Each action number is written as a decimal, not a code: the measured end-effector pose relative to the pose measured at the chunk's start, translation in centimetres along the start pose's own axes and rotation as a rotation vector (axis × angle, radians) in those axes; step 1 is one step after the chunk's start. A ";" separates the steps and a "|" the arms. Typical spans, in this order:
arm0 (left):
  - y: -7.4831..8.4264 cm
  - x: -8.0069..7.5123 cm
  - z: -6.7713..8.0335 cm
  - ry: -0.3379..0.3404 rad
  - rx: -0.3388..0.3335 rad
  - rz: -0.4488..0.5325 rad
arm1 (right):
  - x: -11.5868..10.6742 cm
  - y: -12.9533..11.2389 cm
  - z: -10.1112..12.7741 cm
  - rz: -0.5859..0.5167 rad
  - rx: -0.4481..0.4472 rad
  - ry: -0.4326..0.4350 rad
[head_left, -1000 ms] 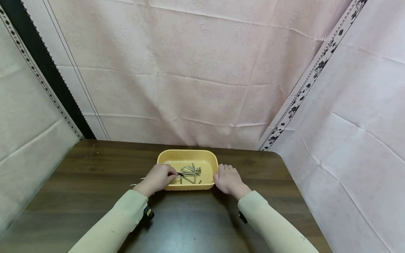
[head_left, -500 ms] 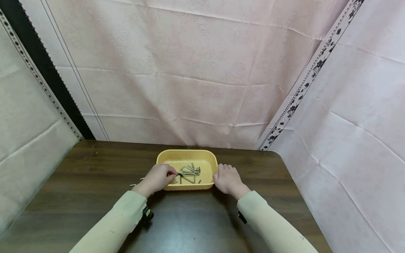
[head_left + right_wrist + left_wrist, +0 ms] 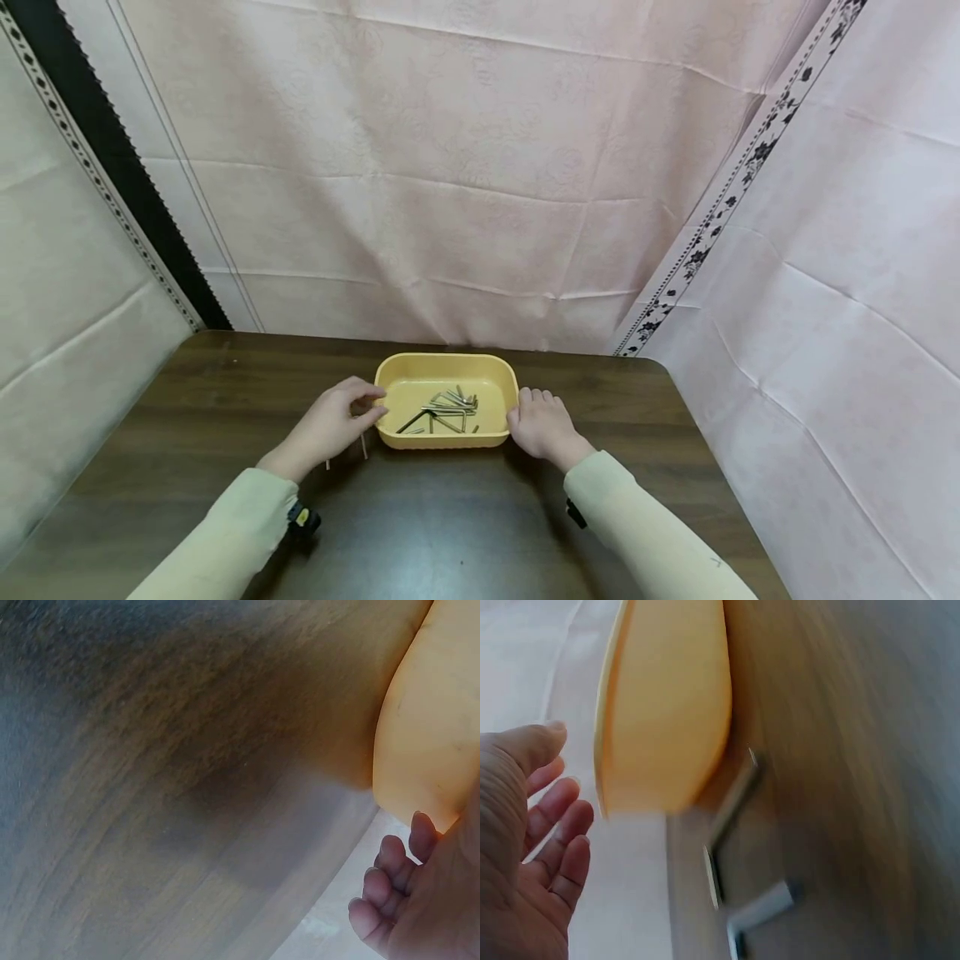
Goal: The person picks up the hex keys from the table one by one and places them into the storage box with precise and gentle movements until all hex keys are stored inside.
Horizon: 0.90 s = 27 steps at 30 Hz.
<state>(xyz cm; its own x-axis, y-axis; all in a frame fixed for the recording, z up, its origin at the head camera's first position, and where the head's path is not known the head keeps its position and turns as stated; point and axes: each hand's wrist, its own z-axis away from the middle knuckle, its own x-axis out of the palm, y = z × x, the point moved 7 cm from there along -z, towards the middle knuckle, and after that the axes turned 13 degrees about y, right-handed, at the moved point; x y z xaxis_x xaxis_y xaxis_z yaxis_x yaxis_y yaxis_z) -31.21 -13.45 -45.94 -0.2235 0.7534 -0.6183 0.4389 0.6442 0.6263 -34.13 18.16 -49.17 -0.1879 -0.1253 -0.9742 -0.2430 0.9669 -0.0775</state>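
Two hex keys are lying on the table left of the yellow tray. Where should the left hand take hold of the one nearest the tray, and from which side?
Pinch the hex key on its long straight shank, near the middle, coming from above with the left hand. It lies flat on the table close to the tray wall, so a sideways approach looks blocked on the tray side. Its thin shank probably needs fingertips.

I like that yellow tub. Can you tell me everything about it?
The yellow tub is a shallow, rounded-corner rectangular tray that looks like plastic. It sits upright on the dark wooden table, open at the top. Small bent metal keys lie in it. The right hand rests against its right side; the left hand is beside its left end.
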 end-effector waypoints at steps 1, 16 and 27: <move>-0.6 -0.5 0.3 -0.003 -0.019 -0.006 | 0.1 0.1 0.0 0.002 0.001 -0.001; -7.4 -2.8 3.9 -0.065 -0.167 -0.189 | 0.7 0.4 0.0 0.008 0.004 0.028; -8.3 -2.3 4.1 -0.125 -0.209 -0.190 | 0.6 0.4 0.0 -0.024 0.018 0.004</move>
<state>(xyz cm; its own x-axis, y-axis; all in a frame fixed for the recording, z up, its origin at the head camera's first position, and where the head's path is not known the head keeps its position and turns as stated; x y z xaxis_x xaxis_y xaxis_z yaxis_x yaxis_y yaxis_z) -30.80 -21.06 -51.70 -0.1702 0.6034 -0.7791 0.2079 0.7948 0.5701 -34.32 18.44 -49.78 -0.1856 -0.1495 -0.9712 -0.2300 0.9675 -0.1049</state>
